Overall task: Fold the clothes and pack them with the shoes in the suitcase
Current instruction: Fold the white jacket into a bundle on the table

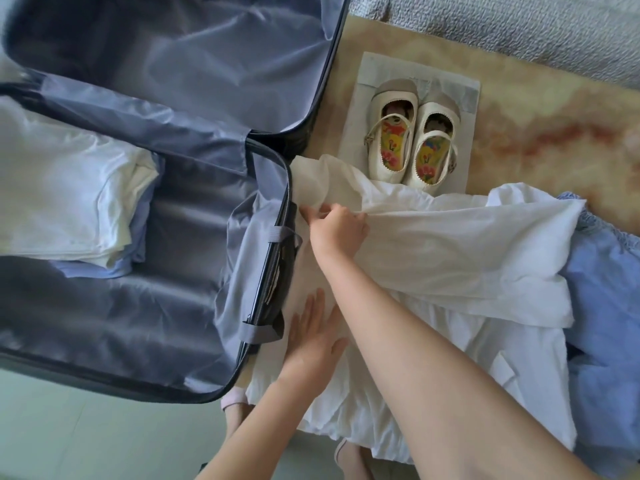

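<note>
A white garment lies spread on the floor beside the open suitcase. My right hand pinches a fold of its upper edge near the suitcase rim. My left hand lies flat with straight fingers on the garment's lower left part. Folded white clothes sit in the suitcase's left side over a light blue piece. A pair of cream shoes with flowered insoles stands on a white sheet just beyond the garment. A blue garment lies at the right.
The suitcase lid with grey lining lies open at the top left. A beige patterned rug is under the shoes and clothes, with a grey quilted edge beyond. My feet in pale slippers show at the bottom.
</note>
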{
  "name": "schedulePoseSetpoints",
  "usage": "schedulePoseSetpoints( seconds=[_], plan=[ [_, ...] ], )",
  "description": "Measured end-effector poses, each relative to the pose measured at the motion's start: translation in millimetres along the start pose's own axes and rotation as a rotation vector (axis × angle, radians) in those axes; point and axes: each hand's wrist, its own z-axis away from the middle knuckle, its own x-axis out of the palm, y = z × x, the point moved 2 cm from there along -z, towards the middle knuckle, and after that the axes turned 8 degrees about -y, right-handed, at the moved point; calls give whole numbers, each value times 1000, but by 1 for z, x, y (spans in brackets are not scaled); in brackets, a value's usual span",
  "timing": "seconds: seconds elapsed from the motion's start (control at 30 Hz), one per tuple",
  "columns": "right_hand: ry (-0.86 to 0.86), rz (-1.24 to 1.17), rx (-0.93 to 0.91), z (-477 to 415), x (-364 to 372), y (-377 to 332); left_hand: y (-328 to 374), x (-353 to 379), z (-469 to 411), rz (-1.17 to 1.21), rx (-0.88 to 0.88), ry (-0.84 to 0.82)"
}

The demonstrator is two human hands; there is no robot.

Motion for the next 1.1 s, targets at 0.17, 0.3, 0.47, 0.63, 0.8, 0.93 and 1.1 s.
schedulePoseSetpoints(
  seconds=[0.17, 0.3, 0.47, 0.63, 0.8, 0.93, 1.1],
  plan=[
    [77, -35, -57, 0, -16, 8, -4, -5, -1, 160, 80, 88],
    [161, -78, -129, 4, -44, 43, 10, -27, 6, 303, 99, 411],
    [202, -132, -105, 12, -74, 78, 33, -48, 5, 289, 175, 691],
    [200, -122, -39, 12, -95, 111, 47, -60, -16, 392, 136, 680],
    [224, -101, 5, 9, -108, 133, 42, -87, -49, 268, -43, 551],
    [230, -111, 40, 8, -105, 142, 42, -96, -51, 113, -143, 416],
    [277, -285, -33, 41, -100, 136, 56, -111, -28, 167, -85, 511]
  ],
)
